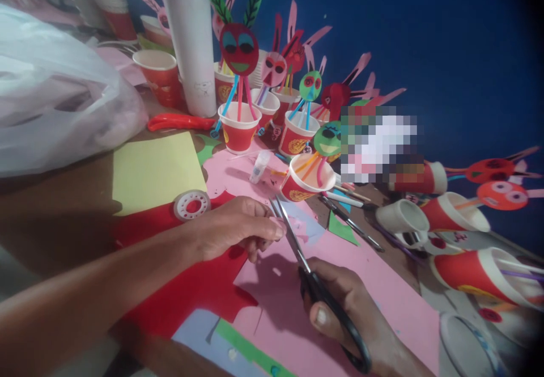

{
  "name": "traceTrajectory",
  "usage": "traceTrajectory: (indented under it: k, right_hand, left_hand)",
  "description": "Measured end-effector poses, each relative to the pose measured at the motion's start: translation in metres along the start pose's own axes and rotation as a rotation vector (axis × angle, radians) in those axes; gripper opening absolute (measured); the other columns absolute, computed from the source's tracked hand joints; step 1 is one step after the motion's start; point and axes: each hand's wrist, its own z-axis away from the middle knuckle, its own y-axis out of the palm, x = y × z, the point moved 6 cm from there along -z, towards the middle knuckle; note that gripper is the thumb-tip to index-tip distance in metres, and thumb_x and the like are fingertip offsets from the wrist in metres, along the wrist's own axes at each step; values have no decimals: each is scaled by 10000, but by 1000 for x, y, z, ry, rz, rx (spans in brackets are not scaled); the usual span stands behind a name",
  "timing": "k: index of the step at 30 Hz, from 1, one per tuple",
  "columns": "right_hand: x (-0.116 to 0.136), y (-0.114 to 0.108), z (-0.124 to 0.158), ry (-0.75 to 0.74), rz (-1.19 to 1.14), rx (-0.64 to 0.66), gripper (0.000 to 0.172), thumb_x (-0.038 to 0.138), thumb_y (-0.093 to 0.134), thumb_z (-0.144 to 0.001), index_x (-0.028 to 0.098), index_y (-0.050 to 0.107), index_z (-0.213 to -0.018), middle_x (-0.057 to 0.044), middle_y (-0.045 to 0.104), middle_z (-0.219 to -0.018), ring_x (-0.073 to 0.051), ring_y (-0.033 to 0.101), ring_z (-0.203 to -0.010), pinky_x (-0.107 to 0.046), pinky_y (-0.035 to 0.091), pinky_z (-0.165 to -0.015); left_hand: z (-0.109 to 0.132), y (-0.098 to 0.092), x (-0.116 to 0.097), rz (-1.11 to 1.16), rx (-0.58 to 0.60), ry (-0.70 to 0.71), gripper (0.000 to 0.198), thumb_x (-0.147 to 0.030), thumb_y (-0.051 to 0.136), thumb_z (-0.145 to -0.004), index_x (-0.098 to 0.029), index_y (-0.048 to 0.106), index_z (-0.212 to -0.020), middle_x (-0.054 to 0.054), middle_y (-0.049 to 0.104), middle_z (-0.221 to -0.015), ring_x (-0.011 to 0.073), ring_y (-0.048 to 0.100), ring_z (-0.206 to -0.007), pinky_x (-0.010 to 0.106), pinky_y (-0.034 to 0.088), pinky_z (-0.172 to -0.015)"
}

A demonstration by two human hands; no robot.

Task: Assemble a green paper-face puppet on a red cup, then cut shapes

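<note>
My right hand [340,297] grips a pair of scissors [300,246] with black handles, its blades slightly apart and pointing up and left. Pinched between the thumb and fingers of my left hand [250,227] is a small piece of pink paper [278,224], right beside the blades. Under both hands lies a large pink sheet [374,297]. A red sheet [170,292] with jagged cut edges is below my left forearm. A white tape roll [192,205] rests on it near my left wrist.
Red paper cups [240,133] holding paper-faced figures on coloured stems line the blue wall. A white flask [191,48] stands behind, near a plastic bag [59,99]. Yellow paper [157,170], a pen [352,224] and a white mug [402,221] lie about.
</note>
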Motion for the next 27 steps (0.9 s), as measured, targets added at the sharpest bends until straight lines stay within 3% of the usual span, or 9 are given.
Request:
traceTrajectory:
  k: [3, 7, 15, 27]
  right_hand:
    - [0, 1, -2, -9, -25, -28, 410, 546, 652, -707, 173, 523, -817, 55, 371, -601, -83, 316, -507, -202, 263, -451]
    - [1, 2, -4, -43, -42, -52, 416, 571, 624, -718, 173, 502, -731, 56, 365, -589, -76, 328, -491, -206, 250, -444]
    - [-4, 4, -2, -26, -34, -35, 410, 560, 631, -719, 173, 500, -762, 56, 375, -609, -77, 337, -507, -204, 255, -453]
    - [-1, 6, -2, -12, -20, 0, 395, 539, 639, -714, 174, 496, -759, 53, 378, -604, -85, 314, -523, -213, 250, -463]
  left_hand:
    - [0, 2, 1, 22, 3, 21, 177, -280, 647, -689, -131, 605, -603, -13, 595, -531, 70, 514, -422, 186, 396, -438]
    - [1, 5, -1, 18, -27, 38, 226, -335, 647, -707, -119, 620, -648, 25, 640, -612, 79, 528, -446, 206, 405, -469]
    - [0, 1, -3, -68, -129, 44, 209, -304, 616, -695, -137, 573, -578, -2, 602, -522, 89, 524, -421, 206, 295, -418]
    - [2, 0, -6, -106, -110, 29, 122, -243, 584, -656, -147, 579, -581, -13, 584, -505, 97, 535, -433, 216, 347, -447]
